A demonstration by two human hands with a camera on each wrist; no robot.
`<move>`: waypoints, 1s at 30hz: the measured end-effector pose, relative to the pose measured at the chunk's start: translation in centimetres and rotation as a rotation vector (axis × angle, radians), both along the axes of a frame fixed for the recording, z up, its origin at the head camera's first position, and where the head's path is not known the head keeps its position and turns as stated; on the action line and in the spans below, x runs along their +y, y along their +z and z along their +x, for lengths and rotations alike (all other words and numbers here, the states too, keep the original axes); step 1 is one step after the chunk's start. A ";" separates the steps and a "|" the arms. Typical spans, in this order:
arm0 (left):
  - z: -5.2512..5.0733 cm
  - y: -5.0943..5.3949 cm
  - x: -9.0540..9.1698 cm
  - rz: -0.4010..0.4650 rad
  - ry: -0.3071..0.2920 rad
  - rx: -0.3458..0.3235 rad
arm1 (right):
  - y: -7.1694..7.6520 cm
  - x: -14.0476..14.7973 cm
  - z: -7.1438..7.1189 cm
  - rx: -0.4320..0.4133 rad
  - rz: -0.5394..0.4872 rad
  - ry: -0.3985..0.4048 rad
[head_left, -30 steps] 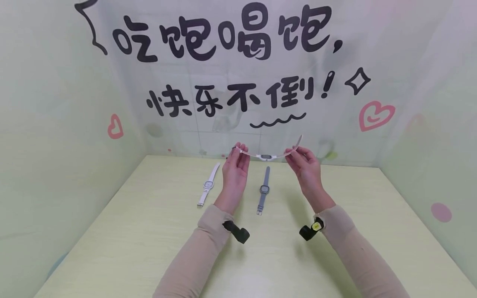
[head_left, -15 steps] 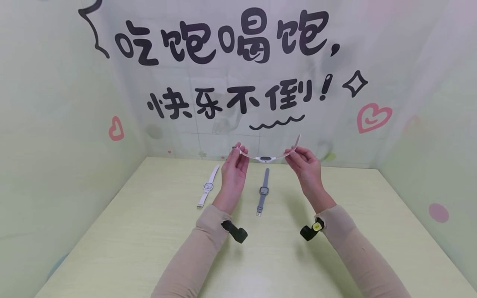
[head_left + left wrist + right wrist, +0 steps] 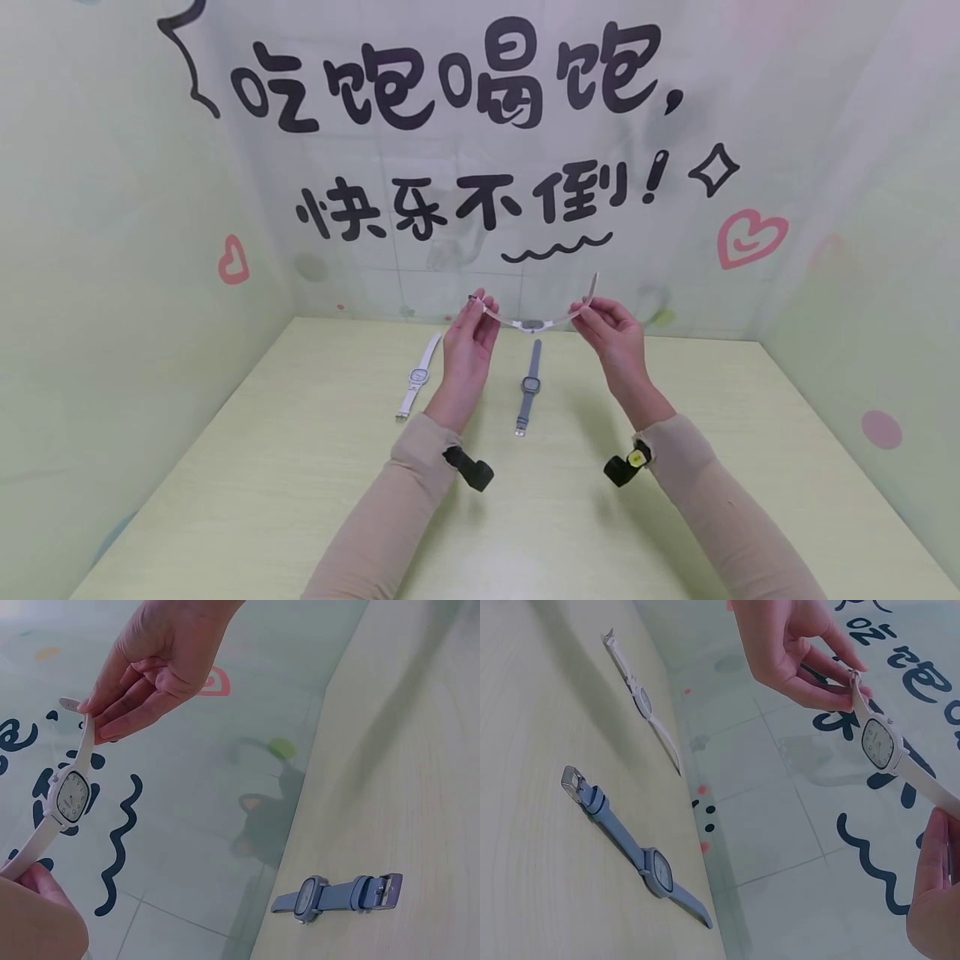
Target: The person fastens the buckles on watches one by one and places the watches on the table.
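Observation:
Between both hands a pale wristwatch (image 3: 532, 326) hangs in a shallow curve above the far part of the table, its strap undone. My left hand (image 3: 467, 354) pinches the buckle end of the strap. My right hand (image 3: 617, 337) pinches the other strap half, and the free tip sticks up past the fingers. In the left wrist view the held watch's white dial (image 3: 73, 796) shows. On the table below lie a blue-grey wristwatch (image 3: 531, 384) and, left of it, a white wristwatch (image 3: 419, 376), both stretched out with buckles toward me. Neither is touched.
The pale wooden table (image 3: 525, 533) ends at a back wall (image 3: 360, 292) printed with dark characters and hearts. Side walls stand left and right. A small black camera mount sits on each wrist.
The held watch has sunk slightly, its strap sagging a little more. My hands have come marginally closer together, still gripping both ends. The two watches on the table have not moved.

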State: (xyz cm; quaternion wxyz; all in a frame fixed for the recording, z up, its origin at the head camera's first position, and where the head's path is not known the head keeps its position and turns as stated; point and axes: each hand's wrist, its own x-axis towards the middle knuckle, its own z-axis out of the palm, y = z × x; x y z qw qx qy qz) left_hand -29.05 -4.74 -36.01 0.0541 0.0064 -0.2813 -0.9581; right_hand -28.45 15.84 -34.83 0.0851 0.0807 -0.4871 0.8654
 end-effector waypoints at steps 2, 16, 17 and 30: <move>0.0 -0.1 0.0 -0.017 0.000 0.005 | -0.1 0.0 0.0 0.000 0.006 0.001; 0.2 -0.2 -0.5 -0.199 0.004 0.018 | -0.6 0.0 -0.1 0.033 0.063 -0.007; 0.3 -0.2 -0.5 -0.217 0.005 0.014 | -0.7 0.0 -0.1 0.039 0.077 -0.008; 0.3 0.1 -1.1 -0.463 -0.008 0.028 | -1.6 0.0 -0.2 0.116 0.183 0.014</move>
